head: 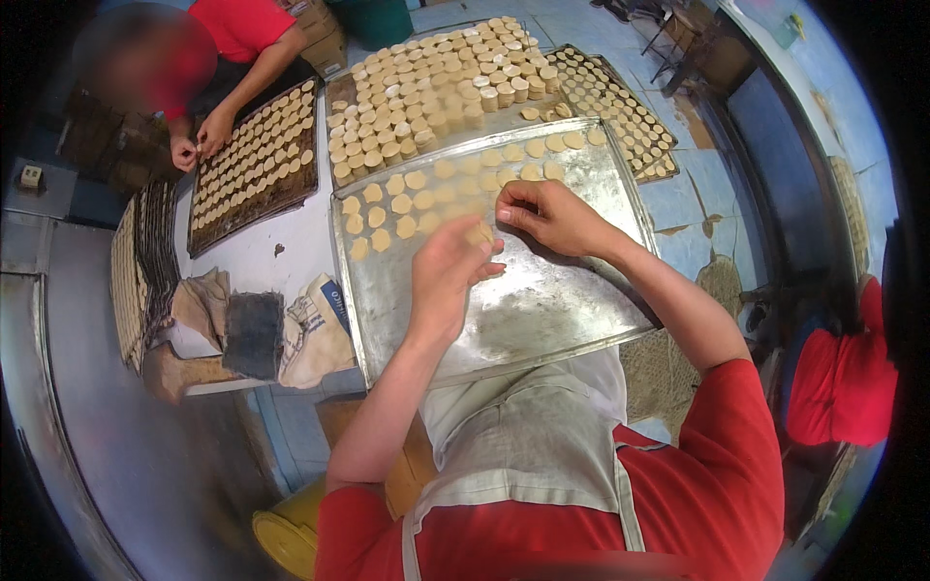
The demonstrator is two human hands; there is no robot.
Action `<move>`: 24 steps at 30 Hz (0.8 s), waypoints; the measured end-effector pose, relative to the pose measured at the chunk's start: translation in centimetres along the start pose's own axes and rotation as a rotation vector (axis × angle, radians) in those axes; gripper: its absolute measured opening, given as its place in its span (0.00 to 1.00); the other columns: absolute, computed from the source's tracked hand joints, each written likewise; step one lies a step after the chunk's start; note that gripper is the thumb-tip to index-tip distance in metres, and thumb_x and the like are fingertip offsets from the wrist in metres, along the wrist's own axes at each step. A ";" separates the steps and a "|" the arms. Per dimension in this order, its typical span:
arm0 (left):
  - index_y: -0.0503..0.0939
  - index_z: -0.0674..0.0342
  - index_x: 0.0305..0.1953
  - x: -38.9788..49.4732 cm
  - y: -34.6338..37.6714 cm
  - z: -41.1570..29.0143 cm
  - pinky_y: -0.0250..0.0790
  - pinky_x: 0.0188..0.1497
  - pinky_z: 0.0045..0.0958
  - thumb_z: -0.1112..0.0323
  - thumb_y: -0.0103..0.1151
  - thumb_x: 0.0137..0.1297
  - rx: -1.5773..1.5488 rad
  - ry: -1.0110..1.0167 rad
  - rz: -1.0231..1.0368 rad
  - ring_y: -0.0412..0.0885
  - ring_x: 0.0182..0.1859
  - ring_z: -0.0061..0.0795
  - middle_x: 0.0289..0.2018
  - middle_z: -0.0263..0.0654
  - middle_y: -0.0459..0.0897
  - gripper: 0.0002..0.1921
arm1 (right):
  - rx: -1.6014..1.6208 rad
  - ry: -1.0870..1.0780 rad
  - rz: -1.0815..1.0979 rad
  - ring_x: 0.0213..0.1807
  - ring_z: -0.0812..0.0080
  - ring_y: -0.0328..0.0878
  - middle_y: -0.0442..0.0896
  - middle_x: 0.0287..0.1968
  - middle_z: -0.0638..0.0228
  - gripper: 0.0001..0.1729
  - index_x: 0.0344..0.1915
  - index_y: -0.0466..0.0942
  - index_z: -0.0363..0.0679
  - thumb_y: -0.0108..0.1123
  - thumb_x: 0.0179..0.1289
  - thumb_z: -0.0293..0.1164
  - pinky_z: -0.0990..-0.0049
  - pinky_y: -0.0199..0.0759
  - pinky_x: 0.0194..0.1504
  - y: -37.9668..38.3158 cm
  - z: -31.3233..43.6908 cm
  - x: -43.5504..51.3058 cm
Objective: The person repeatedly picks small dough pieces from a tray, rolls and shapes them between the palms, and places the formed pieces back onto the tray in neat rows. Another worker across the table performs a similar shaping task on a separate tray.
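A metal baking tray (508, 319) lies before me, its far part set with rows of thin round dough discs (402, 204). My left hand (454, 265) is over the tray's middle, with a dough disc (479, 234) held between thumb and fingers. Close by on the right, my right hand (548, 216) is above the tray near the front row of discs, its fingers curled and thumb near the index finger; whether it holds anything cannot be told. Beyond the tray stand many stacks of dough discs (392, 151), with a few loose discs (530, 114) beside them.
At the upper left, a co-worker's hands (200, 141) work at a dark tray of discs (254, 171). Stacked trays (156, 254), cloths (200, 305) and a printed sack (316, 334) lie at left. More filled trays (632, 116) stand at right; a yellow bucket (287, 537) is below.
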State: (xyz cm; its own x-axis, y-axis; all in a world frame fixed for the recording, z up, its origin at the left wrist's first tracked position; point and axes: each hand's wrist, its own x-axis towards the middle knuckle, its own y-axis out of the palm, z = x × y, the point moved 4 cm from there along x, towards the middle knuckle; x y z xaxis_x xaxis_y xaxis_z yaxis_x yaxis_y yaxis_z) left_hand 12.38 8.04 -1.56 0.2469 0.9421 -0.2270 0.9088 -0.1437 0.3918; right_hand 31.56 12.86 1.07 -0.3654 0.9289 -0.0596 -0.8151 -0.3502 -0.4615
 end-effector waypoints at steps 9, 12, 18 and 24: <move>0.77 0.66 0.67 0.3 1.1 0.7 0.86 0.51 0.35 0.73 0.63 0.79 -0.022 0.004 0.005 0.87 0.55 0.34 0.55 0.40 0.84 0.19 | 0.140 -0.065 0.127 0.43 0.75 0.81 0.88 0.40 0.65 0.11 0.46 0.85 0.37 0.68 0.76 0.35 0.68 0.75 0.48 -2.0 -0.7 -0.4; 0.80 0.67 0.63 0.5 1.0 0.8 0.85 0.45 0.34 0.71 0.64 0.79 0.008 -0.041 -0.023 0.87 0.51 0.33 0.50 0.39 0.85 0.16 | 0.095 -0.063 0.066 0.40 0.83 0.76 0.86 0.38 0.76 0.12 0.46 0.83 0.37 0.67 0.81 0.36 0.74 0.71 0.43 -2.4 -1.4 -0.7; 0.86 0.68 0.53 0.7 0.7 1.0 0.84 0.36 0.31 0.68 0.64 0.80 0.103 -0.102 -0.040 0.90 0.44 0.31 0.47 0.38 0.90 0.10 | 0.045 -0.123 0.065 0.39 0.72 0.80 0.87 0.37 0.63 0.14 0.47 0.84 0.35 0.67 0.79 0.37 0.66 0.76 0.45 -1.5 -1.9 -0.5; 0.86 0.69 0.57 0.6 0.8 0.9 0.83 0.36 0.29 0.68 0.64 0.80 0.168 -0.131 0.006 0.90 0.43 0.29 0.48 0.39 0.91 0.12 | -0.568 0.010 -0.107 0.38 0.55 0.85 0.87 0.38 0.49 0.15 0.45 0.85 0.37 0.70 0.76 0.40 0.59 0.77 0.44 -3.8 -2.9 -0.8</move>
State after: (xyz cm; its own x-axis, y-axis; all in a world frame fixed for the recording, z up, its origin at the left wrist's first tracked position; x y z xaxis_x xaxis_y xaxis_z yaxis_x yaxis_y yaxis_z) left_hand 13.58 8.21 -2.13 0.2840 0.8951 -0.3436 0.9478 -0.2080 0.2417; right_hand 36.23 13.81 0.30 -0.2881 0.9576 0.0067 -0.4769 -0.1374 -0.8682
